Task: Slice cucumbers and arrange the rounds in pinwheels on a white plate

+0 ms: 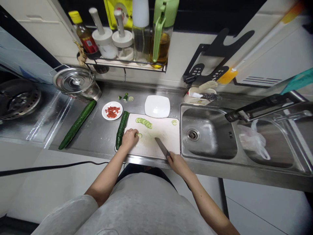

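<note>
A white cutting board lies on the steel counter in front of me. My left hand is curled over a short piece of cucumber at the board's left side. My right hand grips the handle of a knife whose blade points up and left over the board, clear of the cucumber. A row of cucumber slices lies at the top of the board, and one slice sits near its top right corner. A cucumber half lies along the board's left edge.
A whole cucumber lies left on the counter. A small dish of red bits, an empty white square plate and cucumber ends sit behind the board. A lidded pot stands far left. A double sink is right.
</note>
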A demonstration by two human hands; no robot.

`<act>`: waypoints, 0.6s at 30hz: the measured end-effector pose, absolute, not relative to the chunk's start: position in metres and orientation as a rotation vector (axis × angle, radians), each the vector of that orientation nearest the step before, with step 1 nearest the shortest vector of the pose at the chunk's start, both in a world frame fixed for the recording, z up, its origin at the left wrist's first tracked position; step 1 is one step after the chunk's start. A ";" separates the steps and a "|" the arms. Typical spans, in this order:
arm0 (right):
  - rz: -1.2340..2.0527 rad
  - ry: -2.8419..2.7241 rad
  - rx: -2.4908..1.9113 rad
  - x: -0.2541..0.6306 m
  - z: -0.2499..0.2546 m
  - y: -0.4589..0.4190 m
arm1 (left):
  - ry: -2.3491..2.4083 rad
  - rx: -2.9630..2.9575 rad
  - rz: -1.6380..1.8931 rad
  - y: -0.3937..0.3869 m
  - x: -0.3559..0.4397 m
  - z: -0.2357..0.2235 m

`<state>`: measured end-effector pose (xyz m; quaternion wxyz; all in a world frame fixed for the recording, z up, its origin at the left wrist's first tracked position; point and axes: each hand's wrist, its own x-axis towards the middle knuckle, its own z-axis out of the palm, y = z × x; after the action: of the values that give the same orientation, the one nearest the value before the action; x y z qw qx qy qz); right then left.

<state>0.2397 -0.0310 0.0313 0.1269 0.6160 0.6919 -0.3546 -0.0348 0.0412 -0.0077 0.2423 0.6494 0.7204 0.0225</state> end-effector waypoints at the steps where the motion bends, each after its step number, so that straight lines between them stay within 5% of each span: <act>1: -1.032 2.016 1.793 0.240 0.031 -0.031 | 1.970 1.785 0.069 0.041 -0.034 -0.008; 18: -1.018 2.015 1.789 0.239 0.027 -0.031 | 1.915 1.834 0.063 0.043 -0.039 -0.015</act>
<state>0.2387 -0.0306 0.0269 0.1301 0.6159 0.6935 -0.3504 -0.0395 0.0435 -0.0147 0.2420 0.6710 0.7005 0.0230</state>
